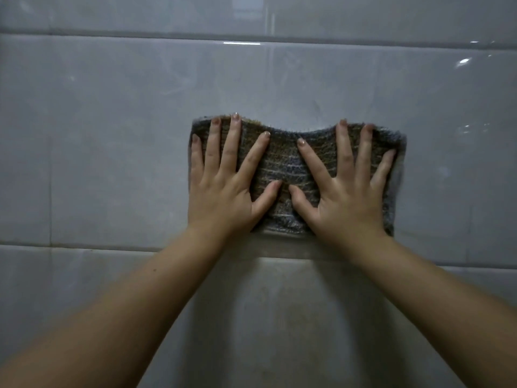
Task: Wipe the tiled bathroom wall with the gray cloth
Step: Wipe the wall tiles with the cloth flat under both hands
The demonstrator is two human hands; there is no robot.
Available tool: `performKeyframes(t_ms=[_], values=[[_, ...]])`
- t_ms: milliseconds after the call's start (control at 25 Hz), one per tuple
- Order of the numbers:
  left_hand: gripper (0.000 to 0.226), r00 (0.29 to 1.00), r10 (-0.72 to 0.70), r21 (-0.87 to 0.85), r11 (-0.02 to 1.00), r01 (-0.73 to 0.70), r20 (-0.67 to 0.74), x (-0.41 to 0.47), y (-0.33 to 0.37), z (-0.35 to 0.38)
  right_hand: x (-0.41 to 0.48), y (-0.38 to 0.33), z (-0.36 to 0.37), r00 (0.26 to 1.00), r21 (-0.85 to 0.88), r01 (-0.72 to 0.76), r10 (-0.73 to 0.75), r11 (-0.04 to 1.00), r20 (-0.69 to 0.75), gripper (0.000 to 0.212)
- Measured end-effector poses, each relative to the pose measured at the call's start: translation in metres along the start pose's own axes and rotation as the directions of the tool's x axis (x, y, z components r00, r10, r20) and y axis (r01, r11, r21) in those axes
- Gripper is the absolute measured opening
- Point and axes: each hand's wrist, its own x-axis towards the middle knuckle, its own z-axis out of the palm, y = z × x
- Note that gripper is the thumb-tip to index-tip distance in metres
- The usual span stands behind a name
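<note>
Against the tiled wall (112, 135), 2 flat hands press a gray cloth (285, 163).
Both the left hand (223, 189) and the right hand (349, 197) lie open with fingers spread, palms on the cloth rather than gripping it, thumbs nearly meeting at its middle. Spread wide, the cloth sits on a pale glossy tile just above a horizontal grout line (84, 245), its top edge dipping between the hands. Bare forearms reach up from both lower corners.
</note>
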Motion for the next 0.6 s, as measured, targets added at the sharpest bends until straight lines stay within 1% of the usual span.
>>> performKeyframes(t_ms=[160,280,360,440,520,600], values=[[0.067,0.999,0.038,-0.036,0.999,-0.038,0.0,-0.034,0.03,0.002,-0.041,0.016,0.002,1.0,-0.001,-0.002,0.002,1.0,-0.018,0.066],[0.068,0.999,0.042,-0.026,0.999,-0.041,0.032,-0.065,0.057,0.004,-0.076,0.029,-0.001,0.999,0.001,0.051,-0.051,0.999,0.009,0.067],[0.069,0.998,0.051,-0.027,0.998,-0.05,0.029,-0.054,0.069,0.006,-0.072,0.047,-0.002,0.996,-0.013,0.088,-0.088,0.996,0.014,0.067],[0.068,0.999,0.052,-0.031,0.998,-0.052,0.012,-0.024,0.08,0.009,-0.053,0.065,-0.003,0.999,-0.012,0.045,-0.045,0.999,0.0,0.066],[0.068,1.0,0.022,-0.022,1.0,-0.022,-0.006,0.004,0.09,0.012,-0.037,0.083,-0.004,1.0,-0.004,-0.007,0.007,1.0,-0.012,0.065],[0.067,1.0,0.003,-0.029,1.0,-0.003,-0.013,0.011,0.102,0.015,-0.041,0.092,-0.005,0.999,0.004,-0.033,0.033,0.999,-0.025,0.063]])
